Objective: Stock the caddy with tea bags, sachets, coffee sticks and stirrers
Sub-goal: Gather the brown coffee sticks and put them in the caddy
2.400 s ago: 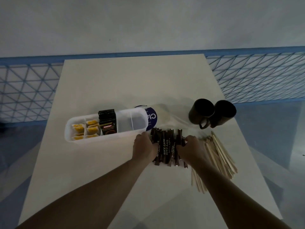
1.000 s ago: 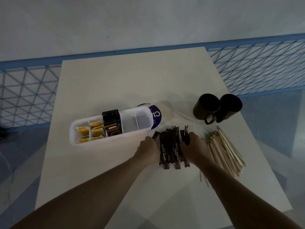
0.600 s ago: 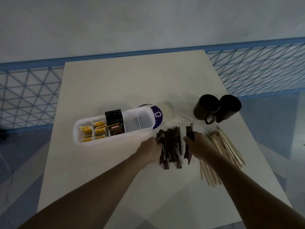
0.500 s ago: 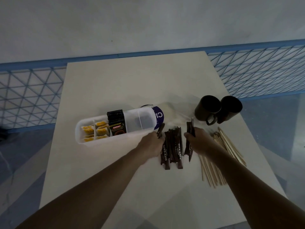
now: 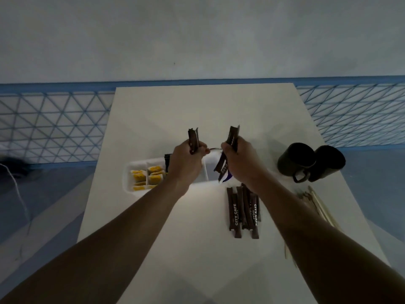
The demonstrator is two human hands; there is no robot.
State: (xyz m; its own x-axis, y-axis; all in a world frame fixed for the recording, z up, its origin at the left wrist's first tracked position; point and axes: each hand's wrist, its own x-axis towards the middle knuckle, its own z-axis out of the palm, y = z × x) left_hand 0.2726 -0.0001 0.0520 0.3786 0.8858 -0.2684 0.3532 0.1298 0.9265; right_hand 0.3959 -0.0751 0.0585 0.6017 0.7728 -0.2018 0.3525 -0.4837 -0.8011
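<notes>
Head view: hands raised over the caddy [image 5: 131, 172], each gripping brown coffee sticks. My left hand [image 5: 186, 163] is closed round a small upright bunch of sticks [image 5: 193, 137], their tops poking above the knuckles. My right hand [image 5: 238, 161] is clenched on another bunch [image 5: 232, 134], which juts up above the fist and hangs out below it over the caddy's right end.

The white caddy lies across the table [image 5: 197, 106], partly hidden behind both hands. Yellow tea bags [image 5: 149, 175] fill its left compartments; a dark sachet pack [image 5: 167, 159] shows just beside my left wrist. I cannot tell how full the right compartments are.

More coffee sticks [image 5: 243, 211] lie in a loose row on the table near me, right of centre. Wooden stirrers [image 5: 322, 207] sit further right, half under my right forearm. Two black mugs [image 5: 311, 162] stand touching each other at the table's right edge.

I judge the coffee-stick step is in hand, part done. Next, I reckon, both bunches want lowering end-first into a free compartment, kept squared so none snag the divider, then the remaining row gathered, and the stirrers last.
</notes>
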